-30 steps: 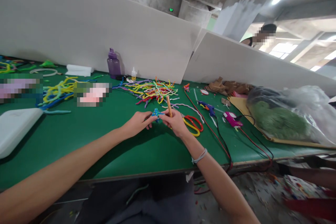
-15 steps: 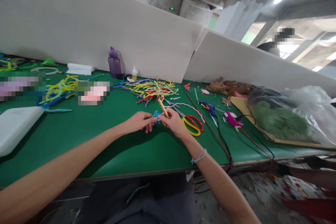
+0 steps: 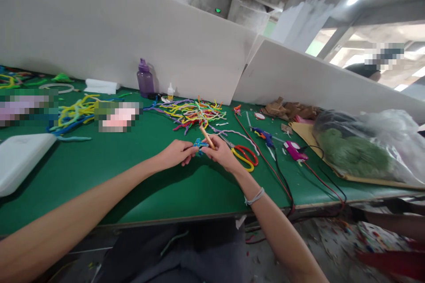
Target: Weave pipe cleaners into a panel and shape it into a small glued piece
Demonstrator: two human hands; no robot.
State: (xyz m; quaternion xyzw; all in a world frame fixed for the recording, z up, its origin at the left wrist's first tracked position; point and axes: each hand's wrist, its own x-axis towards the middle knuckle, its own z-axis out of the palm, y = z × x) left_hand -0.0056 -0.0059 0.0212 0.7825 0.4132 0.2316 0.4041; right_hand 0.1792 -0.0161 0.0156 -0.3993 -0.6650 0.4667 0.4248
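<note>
**Blue twist pinched between both hands over the table**

Head view. Left hand [image 3: 175,152] closed in a fingertip pinch on the blue twist [image 3: 198,145], steadying it from the left, just above the table [image 3: 99,172]. Right hand [image 3: 222,152] curled shut from the other side: fingertips on the same twist, plus a stick [image 3: 206,136] gripped so that its free end slants up and away to the left. Likely a former for the fuzzy wire, hence kept close against the twist. Both hands meeting at the middle of the table, near the front edge, forearms stretched out, so the work sits straight ahead and well lit.

Within reach beyond the hands: a loose heap of coloured stems [image 3: 194,112]. Just right of the right hand: scissors [image 3: 245,156], handles toward the wrist. Further right: two glue guns [image 3: 280,143] with cords trailing off the edge, then a bag [image 3: 361,148] of green stuff. Far back by the partition: a purple bottle [image 3: 145,80], out of the working space. A white tray [image 3: 20,159] at the left.
</note>
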